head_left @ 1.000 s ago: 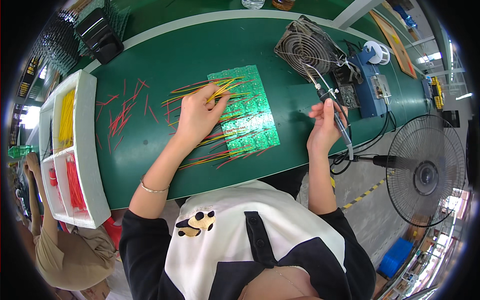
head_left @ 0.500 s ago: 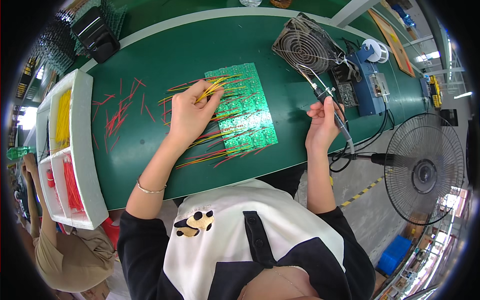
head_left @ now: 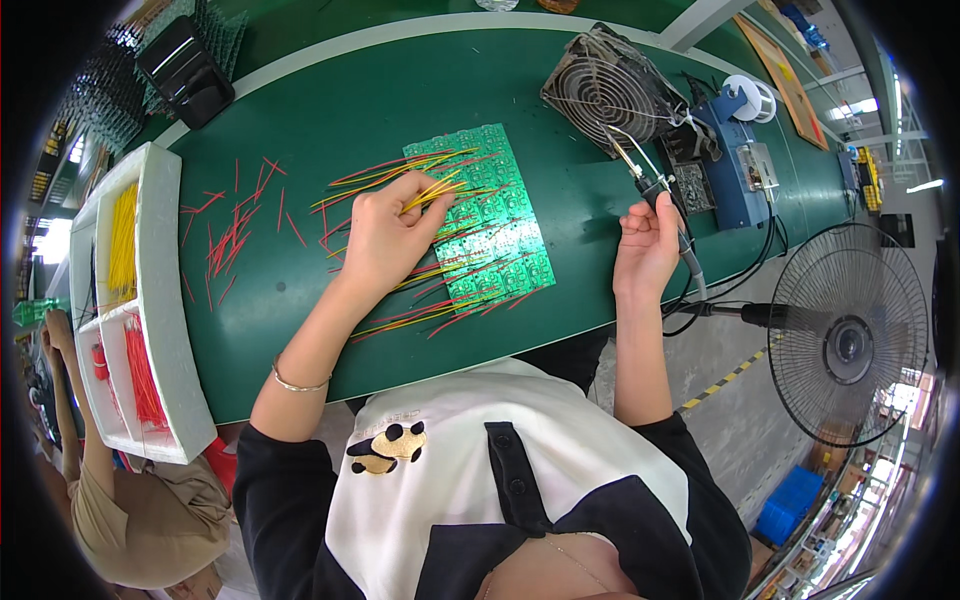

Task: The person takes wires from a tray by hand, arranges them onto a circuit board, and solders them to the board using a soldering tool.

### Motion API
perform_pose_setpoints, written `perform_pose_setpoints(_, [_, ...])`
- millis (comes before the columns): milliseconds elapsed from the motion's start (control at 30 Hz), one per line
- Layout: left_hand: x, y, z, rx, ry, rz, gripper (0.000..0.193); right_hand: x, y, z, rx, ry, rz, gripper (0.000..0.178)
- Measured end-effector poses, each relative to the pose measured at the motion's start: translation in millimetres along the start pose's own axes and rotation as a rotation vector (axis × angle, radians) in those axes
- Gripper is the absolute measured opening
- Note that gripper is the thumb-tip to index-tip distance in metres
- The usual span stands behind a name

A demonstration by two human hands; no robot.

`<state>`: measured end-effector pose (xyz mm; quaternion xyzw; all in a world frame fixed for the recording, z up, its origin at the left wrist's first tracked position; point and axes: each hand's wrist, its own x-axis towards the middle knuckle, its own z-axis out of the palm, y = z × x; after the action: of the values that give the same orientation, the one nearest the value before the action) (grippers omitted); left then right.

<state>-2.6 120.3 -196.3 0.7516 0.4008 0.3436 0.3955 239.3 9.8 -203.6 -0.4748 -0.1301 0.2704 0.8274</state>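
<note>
On the dark green counter [head_left: 300,110], seen from the head camera, a bright green rectangular panel of circuit boards [head_left: 518,215] lies flat in front of the person. Rows of thin red, yellow and black wires [head_left: 400,325] lie across it, their ends reaching past its left edge onto the counter. The left hand [head_left: 392,232] is over that left edge, its fingers pinched together on a small bunch of thin yellow wires [head_left: 433,192]. The right hand [head_left: 645,250], well apart to the right of the panel, has its fingers closed around a slim soldering iron with a dark handle [head_left: 650,188], whose metal tip points up and away, near a square black fan with a round wire guard [head_left: 605,95]. Beside this fan stands a blue metal box-shaped device [head_left: 735,198] with a white spool [head_left: 747,92]. Loose short red wires [head_left: 232,243] lie scattered left of the panel, next to a white foam tray [head_left: 165,275] whose compartments hold yellow wires [head_left: 122,245] and red wires [head_left: 146,375].
</note>
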Motion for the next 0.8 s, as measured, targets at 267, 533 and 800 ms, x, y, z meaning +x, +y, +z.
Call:
perform_pose_setpoints(267, [-0.8,2.9,-0.5,0.004,-0.026,-0.032,0.008,0.5,0.4,-1.1,-0.012,-0.035,-0.017,0.014])
perform_pose_setpoints(533, [-0.6,1.9,0.9,-0.011,-0.018,-0.014,0.007,0.3,1.1,-1.6,0.033,-0.021,-0.022,0.014])
perform_pose_setpoints(800, [-0.8,1.3,0.6,-0.006,-0.019,0.007,0.007,-0.5,1.7,-1.9,0.022,-0.026,-0.033,0.013])
